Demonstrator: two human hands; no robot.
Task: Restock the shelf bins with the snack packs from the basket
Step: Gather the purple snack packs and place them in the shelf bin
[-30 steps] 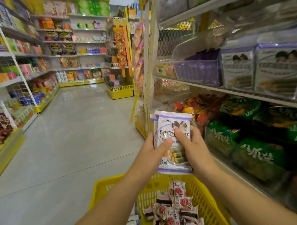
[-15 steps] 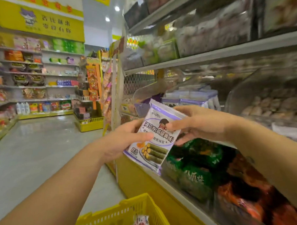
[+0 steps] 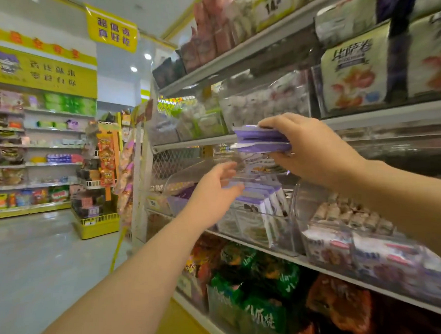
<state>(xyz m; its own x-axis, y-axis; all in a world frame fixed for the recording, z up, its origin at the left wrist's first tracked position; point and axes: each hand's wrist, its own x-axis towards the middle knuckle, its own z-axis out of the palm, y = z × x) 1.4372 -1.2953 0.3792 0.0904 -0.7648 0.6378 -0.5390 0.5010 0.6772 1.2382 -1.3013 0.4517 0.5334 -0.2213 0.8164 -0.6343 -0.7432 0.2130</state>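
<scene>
My right hand (image 3: 312, 150) grips a small stack of purple-and-white snack packs (image 3: 261, 141), held flat and edge-on above a clear shelf bin (image 3: 280, 230). That bin holds several matching purple packs (image 3: 256, 200) standing upright. My left hand (image 3: 215, 192) is open, fingers spread, against the raised clear lid (image 3: 189, 173) of the bin, just left of the standing packs. The basket is out of view.
Clear bins of other snacks fill the shelf: wrapped pieces (image 3: 350, 216) to the right, green packs (image 3: 254, 279) and orange packs (image 3: 341, 305) below, white pouches (image 3: 354, 75) above. The aisle floor (image 3: 41, 263) opens to the left, with a yellow display stand (image 3: 98, 222) beyond.
Both hands rose from the basket to the shelf. The left hand let go of the packs and went to the bin lid; the right hand carries the packs above the bin.
</scene>
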